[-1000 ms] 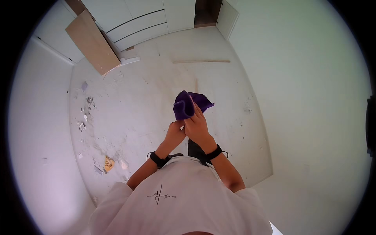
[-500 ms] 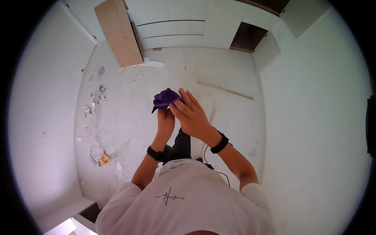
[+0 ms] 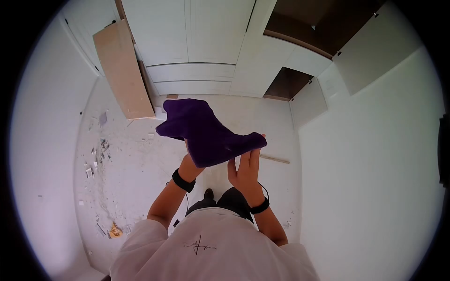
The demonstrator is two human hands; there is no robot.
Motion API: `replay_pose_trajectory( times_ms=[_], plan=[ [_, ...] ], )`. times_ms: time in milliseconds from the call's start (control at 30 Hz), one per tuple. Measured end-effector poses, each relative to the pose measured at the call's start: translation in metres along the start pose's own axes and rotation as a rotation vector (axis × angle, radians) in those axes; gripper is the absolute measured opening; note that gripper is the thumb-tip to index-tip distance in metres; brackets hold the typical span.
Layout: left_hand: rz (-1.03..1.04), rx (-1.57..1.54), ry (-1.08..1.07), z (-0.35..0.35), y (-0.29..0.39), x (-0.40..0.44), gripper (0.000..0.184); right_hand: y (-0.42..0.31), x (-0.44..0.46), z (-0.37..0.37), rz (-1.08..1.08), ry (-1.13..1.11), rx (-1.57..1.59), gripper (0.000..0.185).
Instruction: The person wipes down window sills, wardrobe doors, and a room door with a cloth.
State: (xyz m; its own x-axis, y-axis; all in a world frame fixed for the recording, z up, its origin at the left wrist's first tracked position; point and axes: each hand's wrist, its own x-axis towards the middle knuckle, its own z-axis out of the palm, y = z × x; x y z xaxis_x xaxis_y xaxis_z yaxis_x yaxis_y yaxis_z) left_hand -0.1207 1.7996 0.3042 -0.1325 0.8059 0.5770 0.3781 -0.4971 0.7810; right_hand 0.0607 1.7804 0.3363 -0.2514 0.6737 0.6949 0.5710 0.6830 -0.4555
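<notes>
A purple cloth [image 3: 199, 131] hangs spread out between both hands in front of my body. My left hand [image 3: 190, 164] is under its lower left part, with the fingers mostly hidden behind the cloth. At the cloth's right end, my right hand [image 3: 246, 173] has its upper fingertips against the narrow corner, gripping it, while the thumb side shows below the edge. Black bands are on both wrists.
Beyond the hands stand white cabinets [image 3: 187, 72] with open doors at the upper right. A brown board [image 3: 123, 70] leans at the upper left. Debris [image 3: 101, 152] and a yellow item [image 3: 115, 230] lie on the left floor. A wooden strip [image 3: 275, 159] lies at the right.
The bunched purple cloth is now opened out wide. My hands have moved apart, the right one to the cloth's right end. The view has tilted up towards the cabinets.
</notes>
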Motion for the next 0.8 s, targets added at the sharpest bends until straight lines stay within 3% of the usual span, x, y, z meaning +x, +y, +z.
replay_pose_trajectory(
  times_ms=[67,133,233,367,500,567,633,700,733,800],
  plan=[
    [0.039,-0.059,-0.032,0.024,-0.004,0.044,0.047,0.031,0.016,0.011,0.086,0.061,-0.049,0.07],
    [0.328,0.282,-0.021,0.045,0.006,0.093,0.04,0.064,0.035,0.019,0.263,0.078,-0.015,0.076],
    [0.473,0.334,-0.083,0.077,0.008,0.152,0.035,0.118,0.08,0.029,0.309,0.085,-0.176,0.078],
    [0.567,0.378,-0.118,0.11,-0.013,0.238,0.029,0.198,0.169,0.051,0.281,0.265,-0.105,0.09],
    [0.577,0.438,0.07,0.142,-0.019,0.353,0.027,0.257,0.303,0.042,0.164,0.339,-0.09,0.097],
    [0.691,0.478,0.254,0.152,-0.013,0.423,0.013,0.274,0.379,0.038,0.172,0.416,-0.009,0.097],
    [0.653,0.492,0.337,0.156,-0.02,0.48,0.012,0.279,0.446,0.028,0.122,0.498,0.224,0.09],
    [0.386,0.477,0.272,0.161,-0.038,0.516,0.017,0.296,0.487,0.028,0.13,0.319,0.546,0.071],
    [0.392,0.476,0.268,0.166,-0.048,0.527,0.017,0.295,0.5,0.024,0.165,0.219,0.725,0.061],
    [0.568,0.585,0.433,0.178,-0.079,0.542,0.026,0.313,0.498,0.049,0.247,0.156,0.903,0.058]
  ],
)
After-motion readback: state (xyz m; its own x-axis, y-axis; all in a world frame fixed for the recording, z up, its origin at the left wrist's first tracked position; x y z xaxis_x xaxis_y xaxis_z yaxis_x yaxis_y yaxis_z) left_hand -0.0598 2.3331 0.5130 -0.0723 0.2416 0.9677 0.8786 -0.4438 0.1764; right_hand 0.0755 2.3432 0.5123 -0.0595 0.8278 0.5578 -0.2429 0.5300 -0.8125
